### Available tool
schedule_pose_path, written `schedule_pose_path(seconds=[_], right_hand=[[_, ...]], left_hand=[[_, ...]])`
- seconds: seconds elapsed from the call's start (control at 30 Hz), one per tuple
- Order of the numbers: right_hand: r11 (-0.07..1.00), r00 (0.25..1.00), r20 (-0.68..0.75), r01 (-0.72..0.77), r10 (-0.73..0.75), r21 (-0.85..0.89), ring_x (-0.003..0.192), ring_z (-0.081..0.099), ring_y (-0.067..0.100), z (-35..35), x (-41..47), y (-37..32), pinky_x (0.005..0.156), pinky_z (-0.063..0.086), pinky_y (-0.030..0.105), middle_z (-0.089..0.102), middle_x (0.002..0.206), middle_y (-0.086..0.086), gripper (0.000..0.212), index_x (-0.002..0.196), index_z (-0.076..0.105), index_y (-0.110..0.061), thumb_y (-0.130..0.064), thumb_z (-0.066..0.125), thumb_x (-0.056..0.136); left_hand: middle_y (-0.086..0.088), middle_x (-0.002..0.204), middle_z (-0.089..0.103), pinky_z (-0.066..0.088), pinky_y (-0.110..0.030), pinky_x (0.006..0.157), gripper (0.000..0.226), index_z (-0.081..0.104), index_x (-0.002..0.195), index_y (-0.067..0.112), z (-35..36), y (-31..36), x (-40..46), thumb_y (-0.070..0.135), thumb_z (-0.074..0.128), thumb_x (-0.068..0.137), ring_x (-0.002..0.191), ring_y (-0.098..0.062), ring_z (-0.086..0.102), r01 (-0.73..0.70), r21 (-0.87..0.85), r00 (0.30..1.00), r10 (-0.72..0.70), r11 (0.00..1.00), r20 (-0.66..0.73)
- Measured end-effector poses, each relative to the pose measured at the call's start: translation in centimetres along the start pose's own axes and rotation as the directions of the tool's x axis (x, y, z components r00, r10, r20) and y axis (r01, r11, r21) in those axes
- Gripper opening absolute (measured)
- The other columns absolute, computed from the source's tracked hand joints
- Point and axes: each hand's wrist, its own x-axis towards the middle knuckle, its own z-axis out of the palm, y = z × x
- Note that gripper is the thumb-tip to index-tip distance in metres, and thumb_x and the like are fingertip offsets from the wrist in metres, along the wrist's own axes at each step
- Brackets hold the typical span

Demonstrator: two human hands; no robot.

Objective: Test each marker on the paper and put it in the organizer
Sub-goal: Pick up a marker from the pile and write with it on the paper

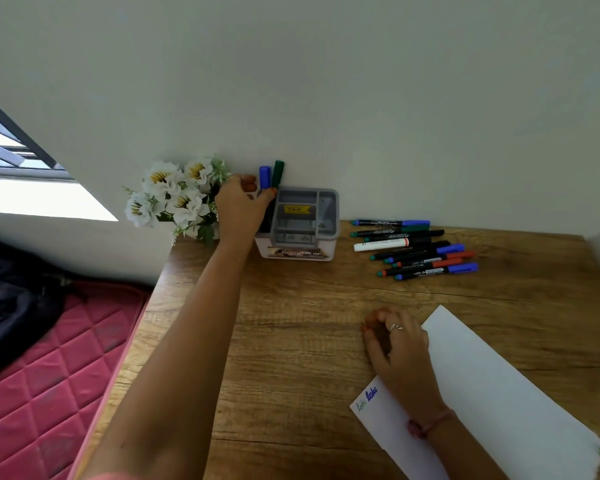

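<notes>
A grey and white organizer [332, 216] stands against the wall at the back of the wooden desk [291, 341]. A blue marker [264, 177] and a green marker [278, 173] stand upright in its left compartment. My left hand [239, 209] reaches to that compartment, thumb and fingers pinching the blue marker low down. Several capped markers [416, 249] lie in a loose pile to the right of the organizer. My right hand [400, 351] rests, loosely curled and holding nothing, on the left edge of the white paper [499, 393], which bears green and blue scribbles [368, 398].
White artificial flowers [174, 197] stand just left of the organizer, touching my left hand's back. The wall runs right behind the desk. A pink quilted mattress [49, 375] with dark cloth on it lies left of the desk, under a window [14, 157].
</notes>
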Motion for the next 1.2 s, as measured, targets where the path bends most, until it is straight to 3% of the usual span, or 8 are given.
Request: schedule_pose_path(seconds=[0.17, 0.27, 0.47, 0.53, 0.63, 0.83, 0.97, 1.2], right_hand=[[1.000, 1.000, 0.009, -0.008, 0.008, -0.002, 0.096, 0.052, 0.012, 0.0, -0.1, 0.1, 0.084, 0.034, 0.033, 0.060, 0.102, -0.002, 0.029, 0.095, 0.063, -0.017, -0.038, 0.045, 0.085], [1.000, 1.000, 0.021, -0.018, 0.018, 0.008, 0.095, 0.052, 0.012, -0.2, 0.0, -0.1, 0.084, 0.033, 0.028, 0.059, 0.101, -0.003, 0.030, 0.096, 0.062, -0.017, -0.039, 0.045, 0.085], [0.991, 0.995, 0.077, -0.076, 0.068, 0.111, 0.090, 0.053, 0.012, -1.0, 0.4, -0.2, 0.082, 0.041, 0.029, 0.056, 0.097, -0.006, 0.009, 0.096, 0.060, -0.018, -0.018, 0.061, 0.087], [0.968, 0.989, 0.104, -0.128, 0.107, 0.214, 0.088, 0.055, 0.009, -1.7, 0.6, -0.5, 0.078, 0.043, 0.017, 0.055, 0.093, -0.009, 0.011, 0.094, 0.058, -0.020, -0.012, 0.061, 0.088], [0.933, 0.980, 0.117, -0.190, 0.161, 0.305, 0.089, 0.059, 0.007, -2.6, 1.1, -0.5, 0.073, 0.042, 0.005, 0.062, 0.096, 0.000, 0.014, 0.098, 0.058, -0.021, -0.010, 0.058, 0.089], [0.933, 0.985, -0.002, -0.165, 0.175, 0.320, 0.088, 0.058, 0.002, -4.6, 1.0, 0.4, 0.075, 0.043, 0.006, 0.062, 0.094, -0.001, 0.015, 0.098, 0.061, -0.013, -0.003, 0.057, 0.088], [0.933, 0.982, -0.010, -0.175, 0.188, 0.314, 0.088, 0.056, -0.001, -5.5, 0.5, 1.3, 0.076, 0.042, 0.005, 0.059, 0.089, -0.010, 0.012, 0.096, 0.061, -0.013, -0.004, 0.058, 0.088], [0.956, 0.987, -0.044, -0.137, 0.153, 0.258, 0.087, 0.056, 0.002, -6.6, 0.8, 2.2, 0.073, 0.039, 0.006, 0.063, 0.094, -0.001, 0.013, 0.096, 0.058, -0.018, -0.007, 0.058, 0.089]], left_hand=[[-0.006, 0.100, 0.054, 0.046, -0.018, 0.073, 0.043, 0.051, 0.115, 0.008, -0.2, 0.6, -0.7, 0.022, 0.071, 0.080, 0.090, -0.014, 0.053, -0.056, -0.038, 0.995, 0.052, 0.998, -0.091], [-0.004, 0.090, 0.051, 0.044, -0.014, 0.065, 0.025, 0.051, 0.107, 0.010, 0.2, 2.0, -2.4, 0.016, 0.064, 0.085, 0.081, -0.016, 0.053, -0.238, -0.086, 0.963, 0.224, 0.967, -0.152], [-0.007, 0.087, 0.054, 0.044, -0.013, 0.065, 0.014, 0.056, 0.100, 0.005, 4.4, 5.2, -8.4, 0.009, 0.059, 0.087, 0.071, -0.006, 0.051, -0.517, -0.129, 0.851, 0.525, 0.846, 0.032], [-0.008, 0.089, 0.052, 0.042, -0.014, 0.066, 0.009, 0.058, 0.096, 0.003, 6.4, 5.5, -10.3, 0.006, 0.059, 0.087, 0.070, -0.007, 0.049, -0.561, -0.126, 0.805, 0.575, 0.818, 0.143], [-0.008, 0.094, 0.054, 0.043, -0.018, 0.070, 0.009, 0.061, 0.095, 0.004, 9.1, 5.2, -12.2, 0.006, 0.058, 0.087, 0.076, -0.010, 0.051, -0.548, -0.092, 0.774, 0.546, 0.831, 0.321], [-0.013, 0.112, 0.057, 0.041, -0.028, 0.089, 0.026, 0.063, 0.114, 0.006, 12.4, 3.4, -14.1, 0.017, 0.055, 0.092, 0.106, -0.023, 0.053, -0.587, 0.118, 0.671, 0.399, 0.801, 0.625], [-0.012, 0.120, 0.053, 0.043, -0.034, 0.094, 0.034, 0.056, 0.124, 0.009, 13.2, 3.4, -14.4, 0.023, 0.052, 0.094, 0.112, -0.025, 0.049, -0.578, 0.239, 0.694, 0.317, 0.780, 0.647], [-0.011, 0.112, 0.056, 0.044, -0.033, 0.086, 0.030, 0.058, 0.112, 0.008, 13.1, 4.0, -14.9, 0.028, 0.053, 0.091, 0.104, -0.023, 0.050, -0.613, 0.299, 0.685, 0.303, 0.731, 0.663]])
